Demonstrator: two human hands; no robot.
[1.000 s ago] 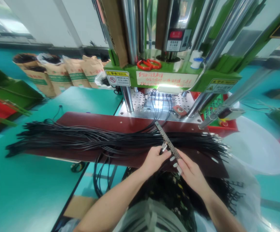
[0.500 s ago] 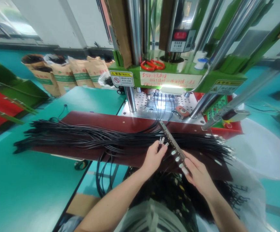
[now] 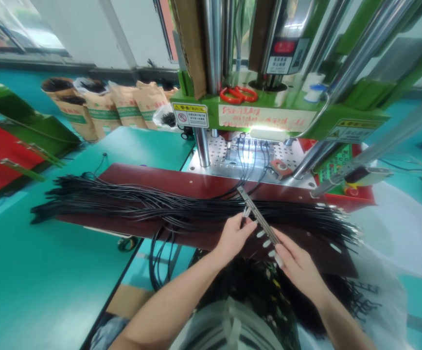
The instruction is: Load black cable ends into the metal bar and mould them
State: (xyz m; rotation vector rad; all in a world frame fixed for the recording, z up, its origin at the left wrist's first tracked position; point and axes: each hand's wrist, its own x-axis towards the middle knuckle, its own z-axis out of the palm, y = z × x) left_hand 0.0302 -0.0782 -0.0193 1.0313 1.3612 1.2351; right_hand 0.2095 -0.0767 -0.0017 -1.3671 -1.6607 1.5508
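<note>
Teal tabletop (image 3: 50,282) spreads left of the flat dark-red board (image 3: 211,180). Head view: above that board, the right hand (image 3: 296,257) grips a slim grey metal bar (image 3: 258,216); the left hand (image 3: 233,236) pinches small silver metal connectors (image 3: 246,212) beside it. Probably best: steady bar, connectors presented squarely. Straight, narrow, the bar has silvery tabs (image 3: 267,243) along one edge.

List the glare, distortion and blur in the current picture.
In the head view, the lamp burns out a patch of the metal plate; pale sheen lies on the green table; wide-angle stretch apparently slants the press columns; the connectors at the left hand look soft.
</note>
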